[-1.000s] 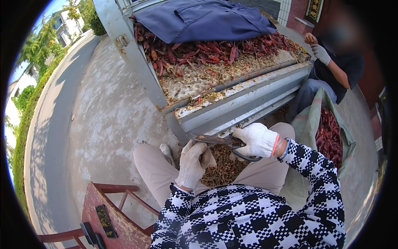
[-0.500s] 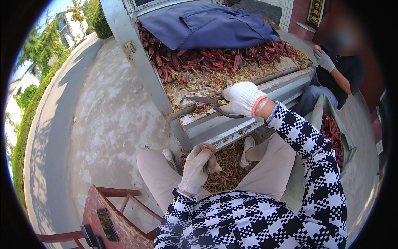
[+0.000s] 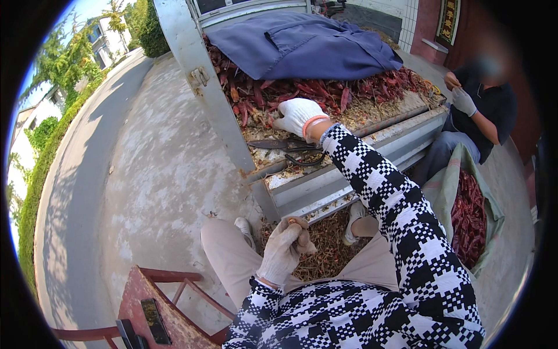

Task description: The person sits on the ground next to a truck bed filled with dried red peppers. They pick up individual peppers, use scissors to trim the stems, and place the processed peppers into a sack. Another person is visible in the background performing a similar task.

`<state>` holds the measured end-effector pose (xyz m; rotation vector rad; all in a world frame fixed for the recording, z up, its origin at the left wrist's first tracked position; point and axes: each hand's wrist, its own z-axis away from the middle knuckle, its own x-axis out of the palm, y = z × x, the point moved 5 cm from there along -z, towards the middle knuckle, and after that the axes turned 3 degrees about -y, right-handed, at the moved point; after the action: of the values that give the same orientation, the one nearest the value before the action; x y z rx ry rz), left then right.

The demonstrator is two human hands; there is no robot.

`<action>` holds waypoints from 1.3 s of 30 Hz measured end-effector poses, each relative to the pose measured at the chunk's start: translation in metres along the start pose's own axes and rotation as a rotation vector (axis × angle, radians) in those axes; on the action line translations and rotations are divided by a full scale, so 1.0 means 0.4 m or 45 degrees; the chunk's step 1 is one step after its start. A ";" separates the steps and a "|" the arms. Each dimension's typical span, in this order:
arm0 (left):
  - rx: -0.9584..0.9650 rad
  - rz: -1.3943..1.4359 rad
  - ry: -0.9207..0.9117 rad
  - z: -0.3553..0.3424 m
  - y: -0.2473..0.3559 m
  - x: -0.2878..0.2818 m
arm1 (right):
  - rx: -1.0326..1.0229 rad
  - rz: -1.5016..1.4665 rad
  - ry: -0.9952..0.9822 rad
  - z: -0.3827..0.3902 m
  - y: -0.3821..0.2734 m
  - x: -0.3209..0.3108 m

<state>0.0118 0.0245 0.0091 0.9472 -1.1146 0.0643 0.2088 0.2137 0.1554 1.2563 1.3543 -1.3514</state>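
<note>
My right hand [image 3: 301,116], in a white knitted glove with an orange cuff, reaches over the truck bed to the near edge of a heap of dried red chili peppers [image 3: 308,90]. Its fingertips point down at the peppers and are mostly hidden. Dark scissors [image 3: 272,143] lie on the bed's edge just under that wrist, with their black handles toward me. Above my lap is my left hand [image 3: 282,250], in a soiled white glove. Its fingers are closed together, and what they hold, if anything, is hidden.
A blue cloth [image 3: 308,43] covers much of the heap. Below the metal tailgate [image 3: 343,174], stalks and scraps [image 3: 325,253] lie between my feet. At right, a seated co-worker [image 3: 482,110] is beside a green sack [image 3: 494,218] of peppers. A worn red wooden stool [image 3: 133,296] stands at lower left.
My right hand has let go of the scissors, leaving them on the bed's edge, and moved forward and left to the peppers. My left hand stays closed above my lap.
</note>
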 end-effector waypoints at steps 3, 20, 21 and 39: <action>0.030 0.056 -0.064 0.002 0.001 0.009 | 0.010 0.012 0.027 -0.071 0.002 0.075; 0.245 0.001 0.036 -0.008 0.031 -0.003 | -0.927 0.246 0.029 0.445 -0.020 -0.032; 0.189 0.008 0.021 -0.010 0.025 -0.001 | -0.970 0.283 -0.011 0.475 -0.034 -0.026; -0.092 -0.082 -0.020 -0.013 -0.018 0.050 | -0.625 -0.479 0.033 0.549 -0.081 0.070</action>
<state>0.0285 0.0155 0.0198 0.9196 -1.0931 -0.0355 0.1525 0.0010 0.1158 0.7139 1.8665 -1.1397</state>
